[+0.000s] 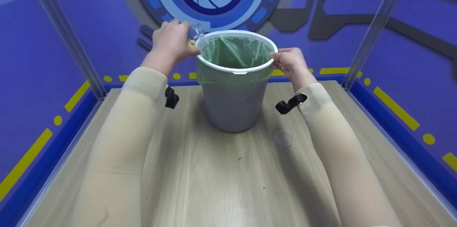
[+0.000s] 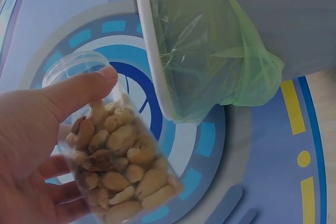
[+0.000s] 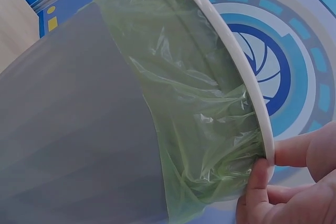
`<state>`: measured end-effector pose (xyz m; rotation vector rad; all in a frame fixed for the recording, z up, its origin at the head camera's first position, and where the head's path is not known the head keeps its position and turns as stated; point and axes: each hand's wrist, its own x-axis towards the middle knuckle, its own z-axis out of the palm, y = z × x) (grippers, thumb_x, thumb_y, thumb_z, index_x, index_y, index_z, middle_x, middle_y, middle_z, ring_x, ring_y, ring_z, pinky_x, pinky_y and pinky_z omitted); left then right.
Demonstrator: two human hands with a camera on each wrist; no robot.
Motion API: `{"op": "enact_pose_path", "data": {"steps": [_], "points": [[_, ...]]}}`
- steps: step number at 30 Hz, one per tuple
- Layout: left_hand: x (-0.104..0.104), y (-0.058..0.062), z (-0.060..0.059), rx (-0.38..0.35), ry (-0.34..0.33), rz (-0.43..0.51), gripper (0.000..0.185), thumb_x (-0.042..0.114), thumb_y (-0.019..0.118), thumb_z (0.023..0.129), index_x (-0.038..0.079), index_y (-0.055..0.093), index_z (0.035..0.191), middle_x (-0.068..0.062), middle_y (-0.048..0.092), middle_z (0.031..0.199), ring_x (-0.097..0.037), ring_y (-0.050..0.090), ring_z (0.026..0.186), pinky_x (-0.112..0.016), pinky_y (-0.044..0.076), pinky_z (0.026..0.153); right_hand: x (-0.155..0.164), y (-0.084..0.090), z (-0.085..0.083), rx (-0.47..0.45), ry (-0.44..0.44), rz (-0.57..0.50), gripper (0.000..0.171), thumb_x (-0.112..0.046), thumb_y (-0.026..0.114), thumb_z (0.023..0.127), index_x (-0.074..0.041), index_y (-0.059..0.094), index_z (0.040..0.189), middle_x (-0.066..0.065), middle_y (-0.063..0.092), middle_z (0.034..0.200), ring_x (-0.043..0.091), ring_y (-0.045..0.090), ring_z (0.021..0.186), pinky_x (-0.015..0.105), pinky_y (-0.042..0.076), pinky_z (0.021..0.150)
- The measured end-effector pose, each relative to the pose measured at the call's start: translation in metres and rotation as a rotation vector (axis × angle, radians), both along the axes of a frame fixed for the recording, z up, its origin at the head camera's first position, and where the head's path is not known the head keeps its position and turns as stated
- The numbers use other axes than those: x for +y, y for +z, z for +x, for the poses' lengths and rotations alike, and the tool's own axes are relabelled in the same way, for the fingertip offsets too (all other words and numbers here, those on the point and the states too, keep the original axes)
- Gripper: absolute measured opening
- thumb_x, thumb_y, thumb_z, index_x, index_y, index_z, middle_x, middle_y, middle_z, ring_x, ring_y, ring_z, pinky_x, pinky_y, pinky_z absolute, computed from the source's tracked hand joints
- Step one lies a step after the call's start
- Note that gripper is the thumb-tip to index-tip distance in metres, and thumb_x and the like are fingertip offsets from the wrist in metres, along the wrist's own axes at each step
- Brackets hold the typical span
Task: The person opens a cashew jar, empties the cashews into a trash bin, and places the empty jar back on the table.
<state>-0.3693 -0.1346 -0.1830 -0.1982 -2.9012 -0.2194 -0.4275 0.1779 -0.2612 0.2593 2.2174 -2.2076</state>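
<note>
Gripping a clear plastic jar of tan nuts (image 2: 123, 161), the left hand (image 1: 171, 39) holds it tilted beside a round grey bin (image 1: 234, 107) with a green plastic liner (image 1: 237, 55). Opposite, the right hand (image 1: 291, 62) pinches the bin's white rim (image 1: 221, 67).

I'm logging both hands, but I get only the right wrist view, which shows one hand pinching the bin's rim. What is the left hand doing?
Observer: The left hand grips a clear jar, held up at the left side of the bin.
Operator: Is there anything in the jar?
Observer: Yes, nuts; the left wrist view shows them through its wall.
Operator: And on the table, anything loose near the bin?
Observer: In the head view a clear round disc, perhaps a lid, lies on the table between the bin and the right sleeve.
</note>
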Motion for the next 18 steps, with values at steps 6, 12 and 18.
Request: {"op": "enact_pose_path", "data": {"steps": [6, 12, 18], "points": [[0.005, -0.003, -0.004, 0.043, -0.009, -0.078, 0.074, 0.045, 0.074, 0.091, 0.009, 0.047, 0.15, -0.023, 0.045, 0.156, -0.046, 0.042, 0.138, -0.061, 0.039, 0.114, 0.0, 0.002, 0.001, -0.008, 0.0, 0.012, 0.047, -0.004, 0.061, 0.1, 0.009, 0.052, 0.144, 0.009, 0.059, 0.117, 0.015, 0.063, 0.096, 0.013, 0.055, 0.07], [0.01, -0.006, -0.006, 0.084, -0.034, -0.134, 0.072, 0.043, 0.074, 0.091, 0.01, 0.047, 0.149, -0.024, 0.046, 0.153, -0.045, 0.04, 0.139, -0.058, 0.036, 0.117, 0.001, 0.001, 0.0, -0.012, 0.0, -0.002, 0.047, -0.003, 0.062, 0.1, 0.009, 0.051, 0.144, 0.007, 0.058, 0.114, 0.017, 0.062, 0.104, 0.013, 0.055, 0.071], [0.013, -0.01, -0.007, 0.134, -0.047, -0.18, 0.071, 0.039, 0.075, 0.092, 0.011, 0.046, 0.151, -0.024, 0.046, 0.152, -0.045, 0.04, 0.136, -0.057, 0.036, 0.114, 0.001, 0.0, 0.0, -0.003, 0.004, -0.007, 0.048, -0.003, 0.062, 0.1, 0.009, 0.05, 0.145, 0.006, 0.057, 0.113, 0.016, 0.062, 0.101, 0.012, 0.055, 0.071]]}}
